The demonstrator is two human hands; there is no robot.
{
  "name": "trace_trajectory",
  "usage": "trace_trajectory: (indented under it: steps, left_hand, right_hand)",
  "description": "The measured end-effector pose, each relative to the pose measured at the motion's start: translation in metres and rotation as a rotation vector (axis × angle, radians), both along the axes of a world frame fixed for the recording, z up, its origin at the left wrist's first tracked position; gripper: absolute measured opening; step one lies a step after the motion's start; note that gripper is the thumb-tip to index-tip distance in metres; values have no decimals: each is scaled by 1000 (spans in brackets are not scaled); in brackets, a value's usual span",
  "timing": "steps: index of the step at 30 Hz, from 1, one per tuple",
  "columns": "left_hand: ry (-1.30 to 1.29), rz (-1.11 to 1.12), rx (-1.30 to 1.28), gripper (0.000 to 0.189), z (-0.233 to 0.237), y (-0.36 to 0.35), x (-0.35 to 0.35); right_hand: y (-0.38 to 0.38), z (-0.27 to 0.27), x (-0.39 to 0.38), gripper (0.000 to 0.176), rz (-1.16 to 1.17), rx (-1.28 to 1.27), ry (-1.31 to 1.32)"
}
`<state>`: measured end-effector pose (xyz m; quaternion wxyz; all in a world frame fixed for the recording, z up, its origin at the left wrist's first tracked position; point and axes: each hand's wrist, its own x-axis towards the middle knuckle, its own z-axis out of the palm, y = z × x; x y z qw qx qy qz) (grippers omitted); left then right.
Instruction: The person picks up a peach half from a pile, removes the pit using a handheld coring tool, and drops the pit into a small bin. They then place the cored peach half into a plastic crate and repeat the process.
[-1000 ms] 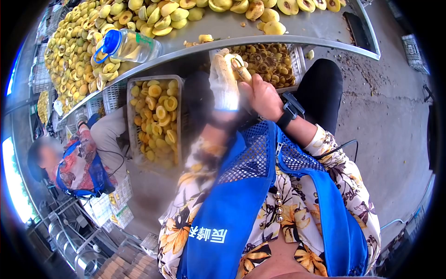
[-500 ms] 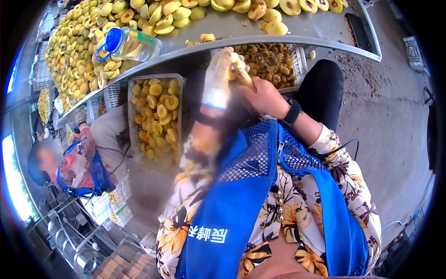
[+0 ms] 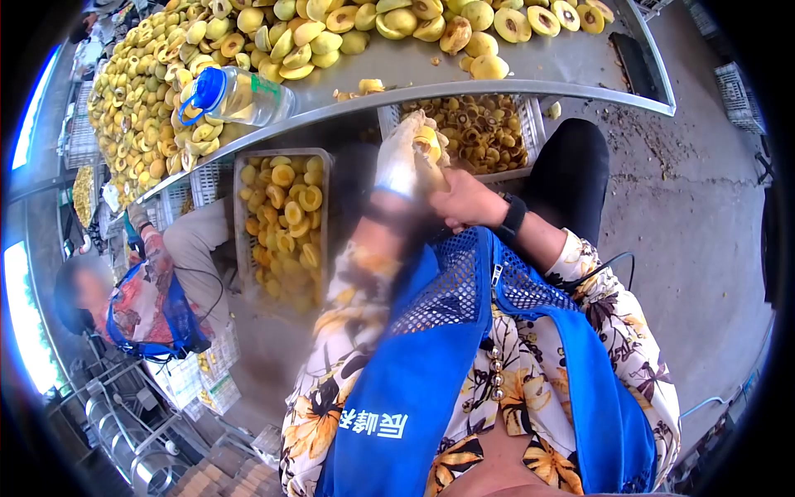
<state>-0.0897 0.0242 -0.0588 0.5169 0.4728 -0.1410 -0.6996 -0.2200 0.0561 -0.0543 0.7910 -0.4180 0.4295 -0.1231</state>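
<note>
My left hand, in a whitish glove, is closed around a halved yellow fruit that looks like a peach or apricot. Bare and with a dark watch on its wrist, my right hand is closed just below it, against the glove. Its fingers wrap a pale-handled pitting tool, mostly hidden now; the working end cannot be made out. Beneath both hands stands a crate with brownish fruit pieces and pits. To the left, another crate holds yellow fruit halves.
A metal table with a raised rim runs across ahead, heaped with halved fruit. A blue-capped water bottle lies near its edge. Another person sits at the left. Scraps litter the floor at right.
Both hands have moved slightly down, toward my body. The fruit half has turned so its yellow cut side shows more, and the tool's handle is now mostly covered.
</note>
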Motion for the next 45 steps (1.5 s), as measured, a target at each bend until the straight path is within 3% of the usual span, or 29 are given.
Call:
trace_trajectory:
  steps: [4, 6, 7, 8, 9, 10, 11, 13, 15, 17, 18, 19, 21, 23, 27, 29, 32, 36, 37, 38, 41, 43, 44, 45]
  left_hand:
    - [104, 84, 85, 32, 16, 3, 5]
    - [165, 302, 2, 35, 3, 2, 31]
    - [153, 314, -20, 35, 1, 4, 62]
    - [95, 261, -16, 31, 5, 16, 96]
    - [-366, 451, -64, 34, -7, 26, 116]
    - [-851, 493, -98, 33, -2, 32, 131]
    - [-1716, 280, 10, 33, -8, 43, 163]
    - [-2247, 280, 26, 37, 17, 42, 165]
    - [-1848, 261, -201, 38, 49, 12, 130]
    - [-1819, 110, -347, 35, 41, -33, 91]
    - [-1937, -39, -367, 35, 54, -54, 55]
    - [-1860, -184, -489, 37, 56, -76, 28]
    - [-1954, -484, -391, 38, 50, -124, -23]
    - [-1884, -686, -342, 35, 31, -160, -56]
    - [-1843, -741, -359, 32, 14, -188, -53]
    - [-1670, -664, -505, 36, 36, -159, -36]
    - [-1505, -406, -813, 40, 38, -107, -11]
    - [-1579, -324, -1086, 31, 50, -38, -9]
    - [-1552, -298, -1116, 32, 49, -26, -8]
    - [-1457, -328, -987, 35, 51, -15, -7]
    - [-82, -2, -454, 37, 33, -6, -8]
    - [289, 55, -365, 46, 31, -1, -15]
    - [213, 138, -241, 44, 27, -1, -22]
    - [139, 219, -118, 43, 24, -3, -27]
  right_hand:
    - [-2, -1, -1, 7, -19, 392, -331]
    - [0, -3, -2, 7, 52, 369, -551]
    - [-1, -3, -3, 8, 89, 354, -659]
    - [-3, 1, -8, 9, 17, 371, -597]
    - [-7, 7, -13, 11, -70, 344, -464]
    - [-11, 0, -18, 13, -113, 289, -348]
    - [-15, -8, -22, 14, -158, 241, -232]
    - [-19, -10, -24, 17, -171, 136, -128]
    - [-17, -21, -20, 17, -166, 9, -18]
    - [-17, -18, -19, 17, -184, -139, -6]
    - [-17, -14, -21, 18, -199, -217, 2]
    - [-18, -10, -23, 18, -217, -298, 12]
    - [-18, -3, -33, 18, -268, -359, 22]
    - [-16, 5, -44, 17, -323, -413, 42]
    - [-14, 13, -63, 14, -456, -456, 73]
    - [-20, 18, -68, 13, -547, -377, 96]
    - [-44, 5, -70, 21, -687, -332, -80]
    - [-70, 14, -52, 30, -708, -54, -262]
    - [-68, 13, -48, 29, -671, -83, -281]
    - [-66, 9, -43, 29, -632, -112, -302]
    - [-59, 12, -32, 26, -586, -145, -364]
    - [-49, 19, -19, 26, -563, -193, -360]
    - [-42, 27, -10, 28, -573, -268, -241]
    - [-48, -21, -5, 34, -552, -729, 7]
